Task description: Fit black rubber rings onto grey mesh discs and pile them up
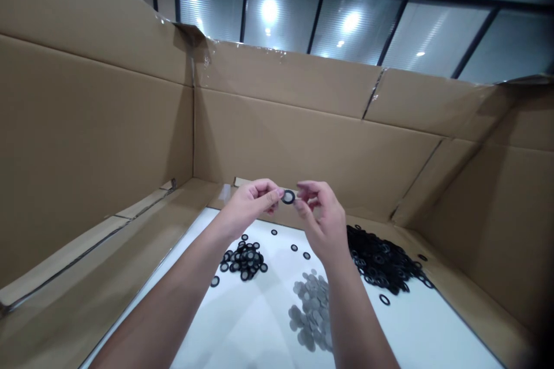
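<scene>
Left hand (pixel 251 203): pinched small black rubber ring (pixel 288 196) at its 9 o'clock edge.
Right hand (pixel 322 219): fingers half curled, fingertips touched ring's 3 o'clock edge.

The right forearm (pixel 355 323) hides part of the grey disc pile (pixel 309 314) near the tabletop's (pixel 242 328) near edge. The black ring (pixel 288 196) between the fingertips is too small to tell whether it holds a disc.

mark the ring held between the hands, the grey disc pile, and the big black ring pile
black ring (pixel 288 196), head view, on its rim between the fingertips.
grey disc pile (pixel 310 314), head view, middle of the heap.
large black ring pile (pixel 378 259), head view, centre of the heap.
</scene>
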Tool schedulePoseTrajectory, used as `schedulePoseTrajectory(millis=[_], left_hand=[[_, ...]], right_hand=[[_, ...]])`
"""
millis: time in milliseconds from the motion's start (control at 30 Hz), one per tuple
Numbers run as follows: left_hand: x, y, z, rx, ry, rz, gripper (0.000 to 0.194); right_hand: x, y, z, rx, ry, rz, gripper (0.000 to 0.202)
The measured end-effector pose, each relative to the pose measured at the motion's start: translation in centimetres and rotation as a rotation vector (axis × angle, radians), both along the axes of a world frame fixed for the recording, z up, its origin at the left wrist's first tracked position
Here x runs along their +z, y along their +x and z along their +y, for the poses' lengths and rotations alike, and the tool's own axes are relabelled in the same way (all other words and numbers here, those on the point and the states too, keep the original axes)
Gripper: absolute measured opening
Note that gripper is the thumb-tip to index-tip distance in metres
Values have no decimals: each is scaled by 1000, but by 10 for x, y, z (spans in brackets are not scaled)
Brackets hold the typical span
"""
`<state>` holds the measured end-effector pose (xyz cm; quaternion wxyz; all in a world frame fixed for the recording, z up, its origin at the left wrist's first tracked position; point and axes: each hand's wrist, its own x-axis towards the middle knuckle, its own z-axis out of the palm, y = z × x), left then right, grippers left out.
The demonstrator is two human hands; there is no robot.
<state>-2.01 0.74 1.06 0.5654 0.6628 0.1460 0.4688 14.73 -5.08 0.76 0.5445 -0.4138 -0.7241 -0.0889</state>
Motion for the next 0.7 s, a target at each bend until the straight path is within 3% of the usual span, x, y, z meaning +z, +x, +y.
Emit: schedulePoseTrajectory(millis=[33,133,300,467,700], left_hand=[[0,1,-2,35,60,20,27],[0,5,-6,92,183,107,29],[-2,10,-13,172,255,178,29],[-2,13,-19,186,238,136,27],[-10,21,-12,195,192,101,28]], right_hand=[[-1,1,0,-13,-29,-1,14],[-4,3,2,-52,-103,-59,37],[-8,-2,7,-88,-77,-25,37],[-11,-12,9,-119,-47,73,38],[-16,-19,11,-194,36,133,36]])
